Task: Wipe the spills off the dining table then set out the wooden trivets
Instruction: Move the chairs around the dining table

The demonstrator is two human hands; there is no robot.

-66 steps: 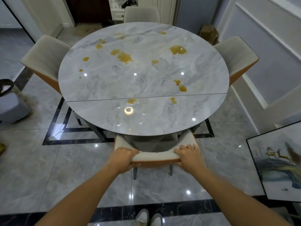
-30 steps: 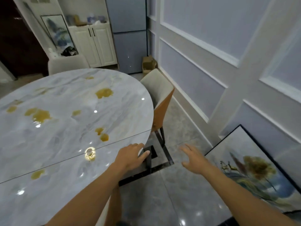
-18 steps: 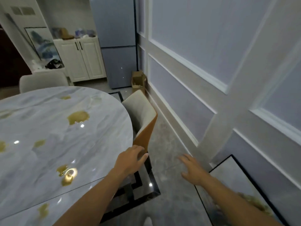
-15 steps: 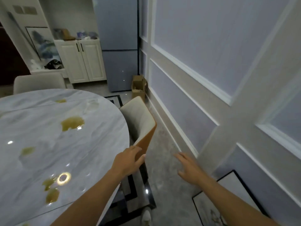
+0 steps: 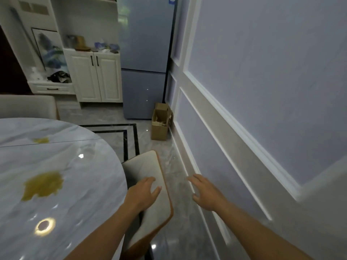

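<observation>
Head view: glossy marble dining table (image 5: 78, 184) bears yellow spills (image 5: 42, 185).

From my remote seat I count two hands, the left hand (image 5: 143, 192) and the right hand (image 5: 203, 192), both empty with fingers spread. One marble desk (image 5: 78, 184) carries two yellow spills: a large spill (image 5: 42, 185) and a small spill (image 5: 41, 140). I see two chairs, the near chair (image 5: 148, 169) and the far chair (image 5: 28, 106). One fridge (image 5: 145, 53), one cardboard box (image 5: 160, 121), one two-door cabinet (image 5: 95, 77), one leaning painting (image 5: 49, 49).
</observation>
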